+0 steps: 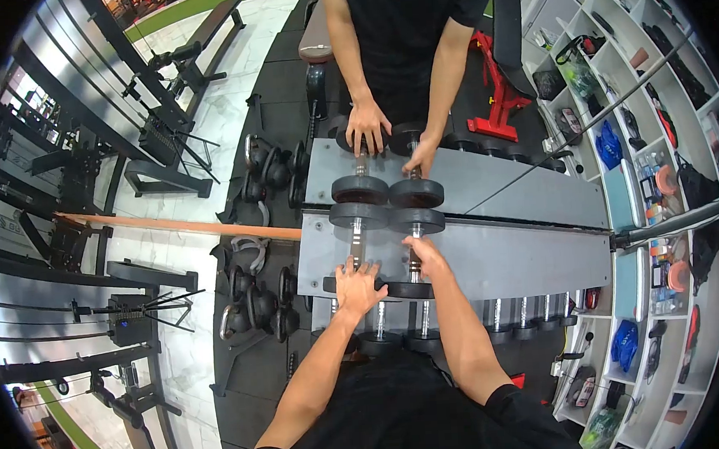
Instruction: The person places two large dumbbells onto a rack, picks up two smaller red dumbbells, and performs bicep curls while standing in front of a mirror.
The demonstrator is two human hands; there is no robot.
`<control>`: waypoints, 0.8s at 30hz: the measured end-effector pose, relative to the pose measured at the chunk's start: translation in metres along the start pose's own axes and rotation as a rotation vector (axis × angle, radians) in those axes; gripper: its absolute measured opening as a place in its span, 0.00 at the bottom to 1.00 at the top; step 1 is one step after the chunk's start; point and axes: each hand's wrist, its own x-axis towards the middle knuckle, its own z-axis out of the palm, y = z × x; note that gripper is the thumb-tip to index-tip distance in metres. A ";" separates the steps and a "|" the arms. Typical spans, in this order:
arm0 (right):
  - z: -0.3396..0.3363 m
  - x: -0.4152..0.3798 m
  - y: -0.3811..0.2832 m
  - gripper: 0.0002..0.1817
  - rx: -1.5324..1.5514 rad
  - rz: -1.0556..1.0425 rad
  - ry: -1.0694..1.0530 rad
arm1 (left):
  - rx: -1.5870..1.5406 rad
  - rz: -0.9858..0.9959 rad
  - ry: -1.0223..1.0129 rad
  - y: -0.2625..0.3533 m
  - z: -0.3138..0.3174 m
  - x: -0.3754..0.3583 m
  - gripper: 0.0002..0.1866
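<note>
Two black-headed dumbbells with metal handles lie side by side on a grey rack top, pointing away from me. My left hand [356, 289] rests over the near end of the left dumbbell [357, 216], fingers spread and fingertips at its handle. Beside it, my right hand [431, 259] is curled around the handle of the right dumbbell [417, 221] from the right side. The far heads of the two dumbbells sit close together near the mirror. My left palm hides much of the left dumbbell's near head.
A mirror [488, 171] behind the grey rack top [510, 260] reflects my arms and the dumbbells. More dumbbells [379, 318] line the rack below. Kettlebells [261, 304] stand to the left, near weight machines [126, 317]. White shelves [639, 290] with bags and bottles are on the right.
</note>
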 end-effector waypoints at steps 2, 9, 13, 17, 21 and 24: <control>-0.009 0.020 0.004 0.30 0.063 0.078 -0.086 | 0.004 0.007 -0.022 -0.001 0.000 0.001 0.32; -0.003 0.015 0.002 0.20 0.205 0.174 -0.163 | 0.010 0.020 0.045 -0.002 0.005 0.001 0.31; 0.001 0.021 0.007 0.18 0.218 0.140 -0.082 | 0.005 0.012 0.071 -0.002 0.006 0.002 0.30; 0.004 0.031 0.015 0.14 0.204 0.096 0.000 | 0.007 -0.001 0.061 0.001 0.002 0.002 0.31; 0.013 0.032 0.010 0.14 0.122 0.085 0.142 | -0.017 -0.026 0.088 0.002 -0.001 0.003 0.39; 0.015 0.031 0.009 0.14 0.124 0.093 0.168 | -0.068 -0.081 0.070 0.006 -0.007 0.005 0.45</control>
